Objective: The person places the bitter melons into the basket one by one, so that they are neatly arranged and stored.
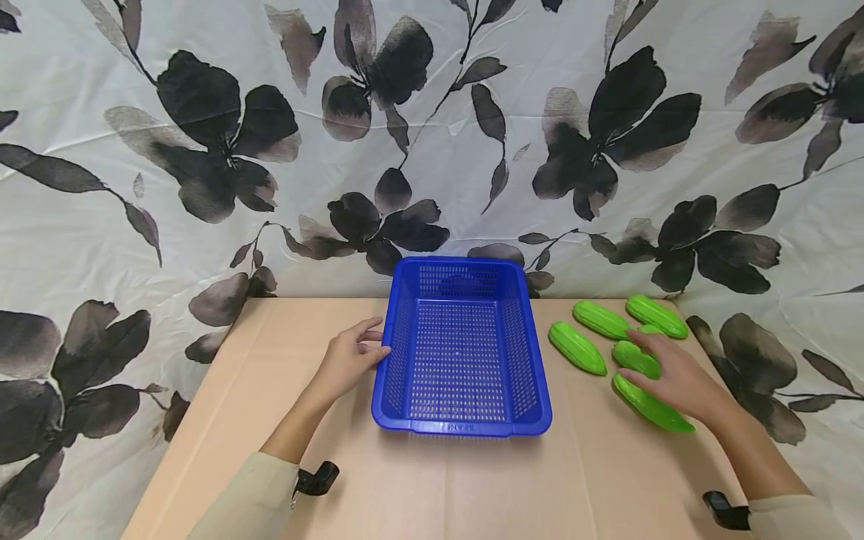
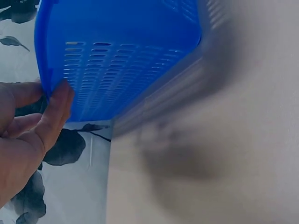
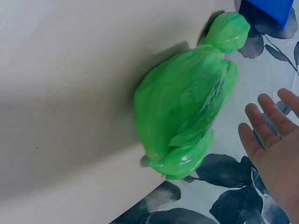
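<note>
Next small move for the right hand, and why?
Probably lower the right hand and curl its fingers round one of the green vegetables: it sits over them, fingers spread, holding none. The blue basket beside them is empty, and the left hand touches its side.

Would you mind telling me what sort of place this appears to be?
Most likely an indoor tabletop workspace, perhaps set up for sorting or packing: a pale table sits before a floral cloth, and several green vegetables lie on the table.
</note>
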Demonstrator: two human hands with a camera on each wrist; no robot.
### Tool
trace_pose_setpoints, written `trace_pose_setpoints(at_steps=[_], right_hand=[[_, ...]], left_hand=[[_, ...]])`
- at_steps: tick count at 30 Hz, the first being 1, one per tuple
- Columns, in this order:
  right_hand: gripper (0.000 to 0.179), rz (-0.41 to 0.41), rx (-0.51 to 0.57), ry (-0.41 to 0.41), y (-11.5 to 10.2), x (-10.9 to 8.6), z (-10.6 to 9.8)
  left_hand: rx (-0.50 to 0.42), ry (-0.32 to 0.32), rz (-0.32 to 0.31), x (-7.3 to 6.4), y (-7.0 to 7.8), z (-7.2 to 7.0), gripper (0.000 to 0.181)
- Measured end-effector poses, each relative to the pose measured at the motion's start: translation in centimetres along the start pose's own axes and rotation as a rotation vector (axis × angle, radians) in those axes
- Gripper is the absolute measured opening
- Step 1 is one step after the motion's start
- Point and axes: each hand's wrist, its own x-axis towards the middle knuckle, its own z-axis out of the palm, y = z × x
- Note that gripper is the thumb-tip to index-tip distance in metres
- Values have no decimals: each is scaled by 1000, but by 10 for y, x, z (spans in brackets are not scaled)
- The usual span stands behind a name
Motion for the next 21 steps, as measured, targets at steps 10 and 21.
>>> trace_pose_setpoints(at_steps=[10, 21], right_hand=[[76, 66, -23, -13, 18, -9, 9], [70, 81, -119, -18, 25, -18, 21]], left_hand=[[-5, 2, -11, 1, -1, 4, 54], [5, 18, -18, 0, -2, 6, 53]])
